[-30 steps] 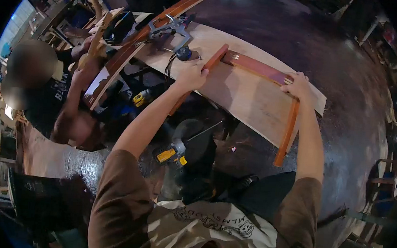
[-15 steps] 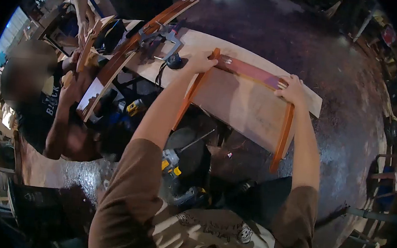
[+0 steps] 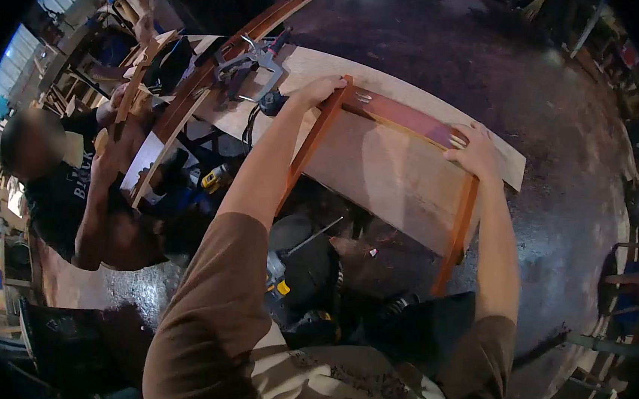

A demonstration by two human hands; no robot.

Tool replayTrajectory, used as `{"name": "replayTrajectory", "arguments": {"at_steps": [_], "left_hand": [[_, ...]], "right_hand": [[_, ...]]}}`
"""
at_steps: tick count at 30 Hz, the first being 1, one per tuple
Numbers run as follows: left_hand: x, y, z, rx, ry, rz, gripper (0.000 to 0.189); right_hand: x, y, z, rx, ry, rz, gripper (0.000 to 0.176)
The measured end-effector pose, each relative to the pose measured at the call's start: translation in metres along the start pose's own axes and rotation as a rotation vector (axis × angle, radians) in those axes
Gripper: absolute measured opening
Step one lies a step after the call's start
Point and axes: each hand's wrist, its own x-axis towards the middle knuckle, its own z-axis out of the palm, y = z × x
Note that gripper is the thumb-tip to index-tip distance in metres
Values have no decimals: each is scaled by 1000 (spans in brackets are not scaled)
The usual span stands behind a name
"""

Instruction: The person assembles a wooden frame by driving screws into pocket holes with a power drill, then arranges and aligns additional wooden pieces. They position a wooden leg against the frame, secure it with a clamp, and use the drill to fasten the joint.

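Observation:
A U-shaped reddish-brown wooden frame (image 3: 408, 119) rests on a pale plywood board (image 3: 389, 171). It has a wide cross rail at the far end and two long legs reaching toward me. My left hand (image 3: 323, 92) grips the far left corner, its fingers curled over the top of the left leg. At the far right corner, my right hand (image 3: 478, 153) is wrapped over the rail, fingertips on its face. Part of the right joint is hidden behind that hand. Just left of my left hand, a metal clamp (image 3: 269, 72) lies on the board.
A co-worker (image 3: 66, 172) sits at the left, holding a piece of wood (image 3: 135, 87). Long dark wooden strips (image 3: 184, 106) run between us. A yellow-and-grey power drill (image 3: 277, 279) with a long bit lies near my lap. Another yellow tool (image 3: 216, 178) is at left.
The near ends of the frame's legs sit slightly lower in view, nearer to me. Both my hands keep their hold at the far corners. The co-worker's head has shifted slightly left and down.

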Motion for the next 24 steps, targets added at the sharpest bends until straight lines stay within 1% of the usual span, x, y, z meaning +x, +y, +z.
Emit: {"name": "replayTrajectory", "arguments": {"at_steps": [2,5,7,10,13,16,18,19,21,22,23,24], "left_hand": [[-2,2,-2,-32,-24,-45,50],[13,-2,-10,5,-57,-20,47],[24,-5,-15,-21,-148,-76,44],[35,-3,-19,-9,-205,-91,39],[33,1,-20,-30,-213,-84,36],[36,3,-21,-12,-230,-108,34],[39,2,-22,-10,-248,-93,33],[36,1,-23,-6,-264,-75,33],[29,3,-24,-34,-275,-57,33],[26,4,-24,-52,-283,-33,33],[35,-4,-23,-56,-284,-32,33],[51,-15,-24,-19,-241,-45,32]], "right_hand": [[1,2,2,3,-9,4,73],[0,5,3,7,-8,-6,75],[-1,1,3,10,-3,-21,75],[-1,0,0,-38,-17,-3,75],[0,-2,-1,10,-34,18,76],[9,-12,-9,-89,-110,49,75],[13,-27,-13,-439,-187,22,74],[13,-44,-16,-443,-194,18,74],[14,-75,-17,-355,-141,-96,80],[23,-73,1,-361,-146,-97,80],[40,-68,31,-181,-102,-222,79],[49,-65,47,2,-55,-344,77]]}}
